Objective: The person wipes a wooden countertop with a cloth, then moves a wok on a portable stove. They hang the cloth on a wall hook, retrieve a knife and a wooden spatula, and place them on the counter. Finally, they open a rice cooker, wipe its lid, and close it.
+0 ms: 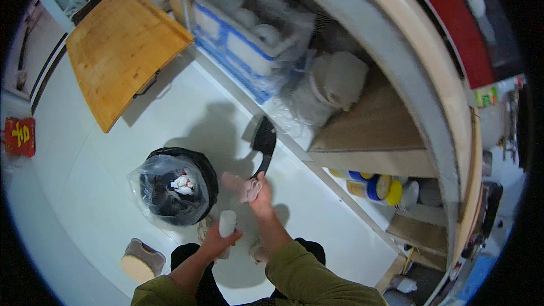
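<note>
In my left hand (219, 242) is a thick white cylinder (228, 222) with a rounded upper end; I cannot tell what it is made of. My right hand (261, 199) grips a dark cleaver-like tool (265, 136) by its curved handle, the broad black blade pointing away from me. At the same hand's fingers is a crumpled pink thing (250, 189), perhaps a cloth, with a blurred end reaching left. Just beyond my left hand stands a round bin (210, 174) lined with a clear plastic bag (138, 182). Crumpled white and red waste (183, 184) lies inside.
A wooden board-topped table (127, 51) stands at upper left. Along the right runs a cabinet (369, 153) holding a blue and white crate (250, 55), a plastic-wrapped bundle (335, 80) and several lidded jars (378, 188). A small stool (142, 259) sits at lower left on the white floor (85, 191).
</note>
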### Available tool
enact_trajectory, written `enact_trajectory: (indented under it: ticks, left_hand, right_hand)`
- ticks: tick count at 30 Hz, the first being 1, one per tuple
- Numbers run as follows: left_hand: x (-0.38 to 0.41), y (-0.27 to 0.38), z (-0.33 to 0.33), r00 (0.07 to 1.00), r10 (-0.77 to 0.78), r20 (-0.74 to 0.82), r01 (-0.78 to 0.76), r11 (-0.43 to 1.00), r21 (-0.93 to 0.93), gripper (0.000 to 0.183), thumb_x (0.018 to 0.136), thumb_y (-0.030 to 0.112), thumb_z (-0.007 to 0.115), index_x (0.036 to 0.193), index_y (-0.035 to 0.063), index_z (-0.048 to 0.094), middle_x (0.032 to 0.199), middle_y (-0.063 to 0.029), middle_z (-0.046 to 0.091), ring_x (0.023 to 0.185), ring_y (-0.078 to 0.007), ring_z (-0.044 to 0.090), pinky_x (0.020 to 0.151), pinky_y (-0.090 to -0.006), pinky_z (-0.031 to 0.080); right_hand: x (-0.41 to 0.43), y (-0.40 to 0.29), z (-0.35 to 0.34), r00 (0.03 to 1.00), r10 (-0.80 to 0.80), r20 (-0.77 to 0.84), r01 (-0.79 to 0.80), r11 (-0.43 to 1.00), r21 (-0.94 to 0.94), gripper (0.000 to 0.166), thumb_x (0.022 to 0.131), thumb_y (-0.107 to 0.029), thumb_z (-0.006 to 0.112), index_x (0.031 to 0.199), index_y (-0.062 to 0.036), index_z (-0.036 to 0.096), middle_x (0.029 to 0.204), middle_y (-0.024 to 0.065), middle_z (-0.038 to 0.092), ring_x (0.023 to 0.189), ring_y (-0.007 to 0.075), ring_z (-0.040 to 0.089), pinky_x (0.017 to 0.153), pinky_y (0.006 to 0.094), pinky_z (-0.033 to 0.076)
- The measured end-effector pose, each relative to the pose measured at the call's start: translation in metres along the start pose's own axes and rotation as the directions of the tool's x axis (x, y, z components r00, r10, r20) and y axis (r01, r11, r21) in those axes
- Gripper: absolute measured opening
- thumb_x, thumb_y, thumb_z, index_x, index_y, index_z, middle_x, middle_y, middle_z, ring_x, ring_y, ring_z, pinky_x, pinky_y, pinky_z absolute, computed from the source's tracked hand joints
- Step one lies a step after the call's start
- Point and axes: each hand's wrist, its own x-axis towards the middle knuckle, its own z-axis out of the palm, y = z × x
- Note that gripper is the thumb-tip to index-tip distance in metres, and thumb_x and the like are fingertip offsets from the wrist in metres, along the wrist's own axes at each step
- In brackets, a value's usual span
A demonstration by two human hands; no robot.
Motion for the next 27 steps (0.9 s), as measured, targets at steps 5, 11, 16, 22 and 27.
enact_trajectory:
  ticks: [5, 11, 16, 22, 27]
  left_hand:
    - [-0.025, -0.031, 0.007, 1.0, -0.002, 0.01, 0.004, 0.965, -0.264, 0.025, 0.075, 0.017, 0.062, 0.088, 0.002, 0.048, 0.068, -0.0062, 0.052, 0.053, -0.0154, 0.052, 0.049, -0.0302, 0.045]
    - [-0.077, -0.073, 0.012, 0.978, -0.152, 0.145, 0.194, 0.92, -0.34, 0.017, 0.077, 0.017, 0.059, 0.08, 0.0049, 0.048, 0.059, -0.0066, 0.05, 0.047, -0.0188, 0.051, 0.042, -0.0333, 0.044]
    - [-0.135, -0.084, -0.004, 0.926, -0.368, 0.087, 0.364, 0.807, -0.465, 0.015, 0.079, 0.018, 0.057, 0.081, 0.0057, 0.048, 0.056, -0.0063, 0.047, 0.045, -0.0219, 0.05, 0.04, -0.0384, 0.043]
    - [-0.197, -0.043, 0.03, 0.96, -0.27, -0.076, 0.241, 0.932, -0.272, 0.018, 0.076, 0.018, 0.06, 0.077, 0.0063, 0.046, 0.058, -0.007, 0.047, 0.045, -0.0227, 0.05, 0.041, -0.0414, 0.045]
    - [-0.223, -0.067, 0.101, 0.958, -0.282, -0.059, 0.263, 0.938, -0.226, 0.021, 0.075, 0.018, 0.06, 0.084, 0.004, 0.047, 0.059, -0.0075, 0.047, 0.047, -0.0226, 0.05, 0.041, -0.0378, 0.045]
  right_hand:
    - [-0.122, -0.013, -0.025, 0.958, 0.167, -0.234, -0.19, 0.979, -0.079, 0.025, 0.082, -0.036, 0.053, 0.079, -0.0107, 0.053, 0.067, 0.0041, 0.055, 0.058, 0.0198, 0.055, 0.054, 0.0356, 0.047]
    - [-0.263, -0.039, -0.081, 0.967, 0.188, -0.173, -0.178, 0.981, 0.072, 0.026, 0.08, -0.032, 0.057, 0.076, -0.0054, 0.056, 0.064, 0.006, 0.055, 0.056, 0.0212, 0.055, 0.05, 0.0341, 0.049]
    - [-0.361, -0.049, -0.115, 0.985, 0.142, 0.095, -0.163, 0.948, 0.275, 0.036, 0.084, -0.037, 0.048, 0.087, -0.0025, 0.054, 0.079, 0.0114, 0.058, 0.07, 0.0261, 0.056, 0.064, 0.0408, 0.047]
    - [-0.446, -0.077, -0.112, 0.996, 0.079, 0.042, -0.09, 0.868, 0.489, 0.036, 0.086, -0.036, 0.041, 0.091, -0.0021, 0.051, 0.081, 0.0159, 0.058, 0.074, 0.0309, 0.056, 0.071, 0.0457, 0.045]
    - [-0.51, -0.105, -0.15, 0.995, 0.052, 0.081, -0.083, 0.887, 0.455, 0.035, 0.085, -0.037, 0.045, 0.094, -0.0045, 0.049, 0.082, 0.0166, 0.057, 0.074, 0.0307, 0.056, 0.066, 0.0437, 0.046]
